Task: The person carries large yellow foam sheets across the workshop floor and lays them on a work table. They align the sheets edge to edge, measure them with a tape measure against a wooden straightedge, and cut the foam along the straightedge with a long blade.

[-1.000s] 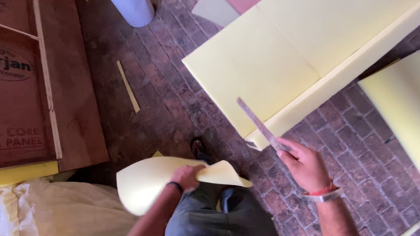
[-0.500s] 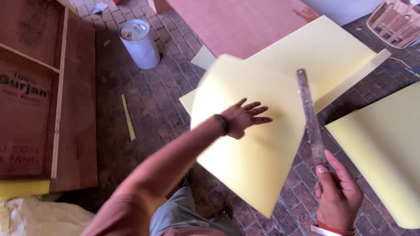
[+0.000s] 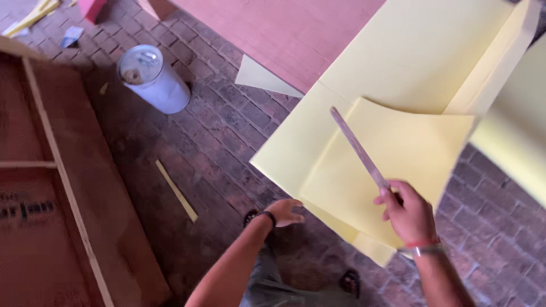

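Yellow foam sheet (image 3: 392, 165) lies under the right hand (image 3: 408, 215), its grip pinching a long blade (image 3: 359, 149)

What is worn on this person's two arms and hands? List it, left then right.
Left hand: bare, with a dark band round the wrist and no sleeve on the forearm. Right hand: bare, with a thin red band and a pale silvery bangle just below it at the wrist, forearm also sleeveless. No gloves on either.

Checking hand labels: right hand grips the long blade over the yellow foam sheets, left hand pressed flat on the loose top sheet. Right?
Not quite. In the head view the left hand is off the loose top sheet, open above the brick floor. The right hand does grip the long blade over the foam.
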`<state>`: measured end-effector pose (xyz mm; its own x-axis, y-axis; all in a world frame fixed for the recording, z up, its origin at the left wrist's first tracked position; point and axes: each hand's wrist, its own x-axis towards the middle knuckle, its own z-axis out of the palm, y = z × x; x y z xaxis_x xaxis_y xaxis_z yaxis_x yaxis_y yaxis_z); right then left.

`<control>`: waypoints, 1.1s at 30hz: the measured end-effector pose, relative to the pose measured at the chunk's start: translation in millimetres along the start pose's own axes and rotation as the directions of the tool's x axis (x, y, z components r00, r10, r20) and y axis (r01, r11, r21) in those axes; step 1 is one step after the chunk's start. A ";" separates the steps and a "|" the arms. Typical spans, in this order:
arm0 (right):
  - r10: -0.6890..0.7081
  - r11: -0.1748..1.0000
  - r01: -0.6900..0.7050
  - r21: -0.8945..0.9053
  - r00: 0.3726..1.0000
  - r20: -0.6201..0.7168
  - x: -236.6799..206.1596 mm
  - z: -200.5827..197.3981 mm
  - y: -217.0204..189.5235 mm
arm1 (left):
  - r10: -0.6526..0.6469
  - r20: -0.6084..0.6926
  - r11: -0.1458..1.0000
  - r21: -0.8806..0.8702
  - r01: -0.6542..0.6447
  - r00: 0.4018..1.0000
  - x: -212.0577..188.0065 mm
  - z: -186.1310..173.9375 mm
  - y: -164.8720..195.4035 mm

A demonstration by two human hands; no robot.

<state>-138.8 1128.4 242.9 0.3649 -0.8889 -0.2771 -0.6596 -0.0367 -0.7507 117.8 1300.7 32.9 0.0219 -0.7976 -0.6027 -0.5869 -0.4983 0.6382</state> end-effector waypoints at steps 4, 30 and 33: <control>-0.323 0.916 0.275 -0.291 0.937 -0.130 83.2 64.7 -52.7 | -0.241 -0.041 0.963 -0.136 0.234 0.970 12.5 -80.7 -81.2; -0.077 0.253 0.564 -0.786 0.821 0.565 522.6 311.1 -22.3 | -0.276 -0.501 0.926 -0.366 0.088 0.821 310.8 -149.6 -153.3; -0.002 0.106 0.551 -0.827 0.832 0.554 494.0 256.8 -55.2 | -0.198 -0.530 0.954 -0.297 0.039 0.824 308.2 -139.3 -165.8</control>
<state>246.6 808.6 -6.6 0.6689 -0.4865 -0.5620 -0.4123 -0.8719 0.2640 334.7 1090.1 -191.9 0.5637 -0.7388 -0.3693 -0.3191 -0.6072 0.7277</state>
